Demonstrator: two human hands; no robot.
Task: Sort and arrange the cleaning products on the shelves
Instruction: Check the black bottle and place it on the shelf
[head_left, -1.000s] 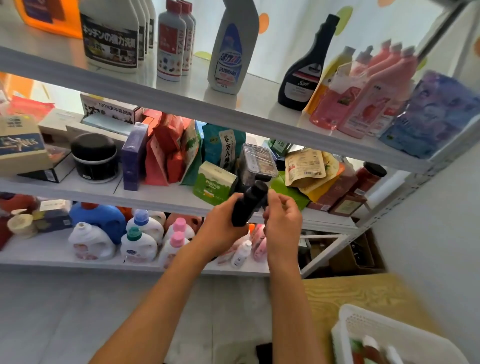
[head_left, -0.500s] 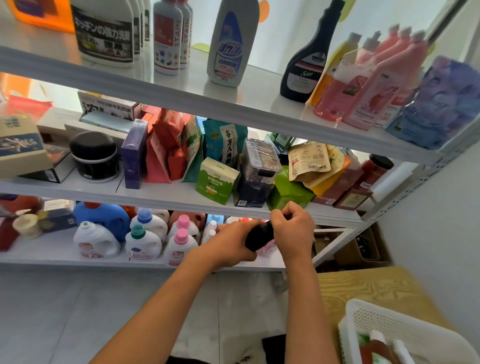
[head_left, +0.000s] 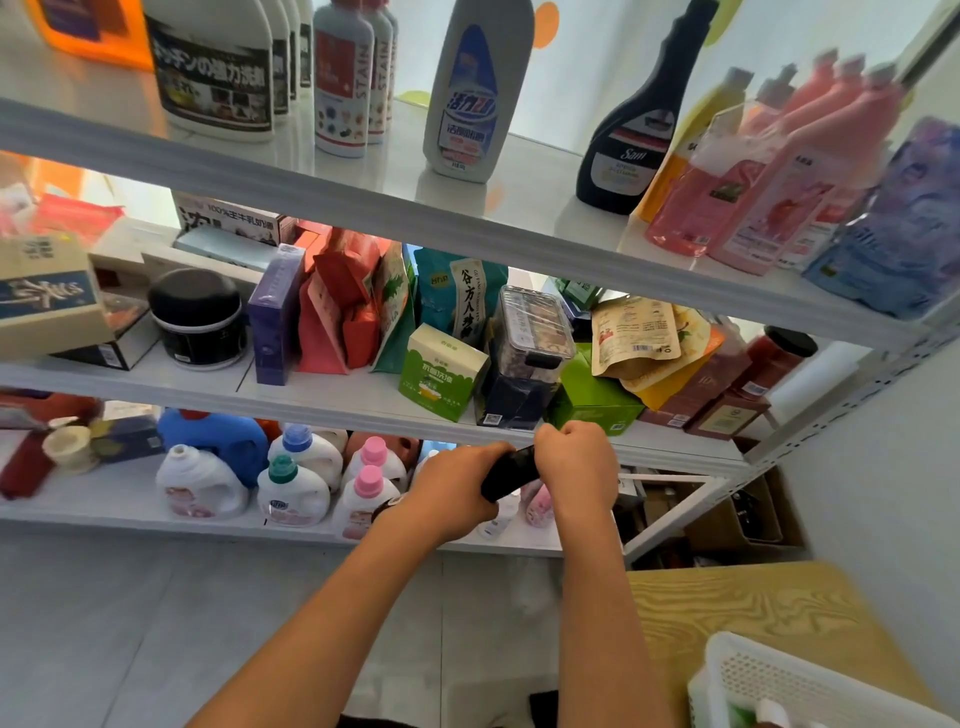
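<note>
Both my hands hold a small black bottle (head_left: 510, 472) in front of the shelf unit, level with the edge of the middle shelf (head_left: 332, 400). My left hand (head_left: 457, 491) grips its lower body. My right hand (head_left: 576, 467) is curled round its upper end, hiding the cap. On the top shelf (head_left: 545, 208) stand a grey-white bottle (head_left: 475, 88), a black Sam bottle (head_left: 636, 135) and pink bottles (head_left: 769, 171). The bottom shelf (head_left: 130, 514) holds several white detergent jugs (head_left: 293, 491) with blue, green and pink caps.
The middle shelf carries boxes, pouches, a black jar (head_left: 197, 322) and a clear container (head_left: 535, 332). A wooden table (head_left: 737, 613) with a white plastic basket (head_left: 779, 686) stands at the lower right. A cardboard box (head_left: 737, 519) sits on the floor by the shelf's right post.
Both hands have lowered the black bottle from in front of the middle shelf's goods to the shelf's edge. The bottle went from tilted upright to nearly level.
</note>
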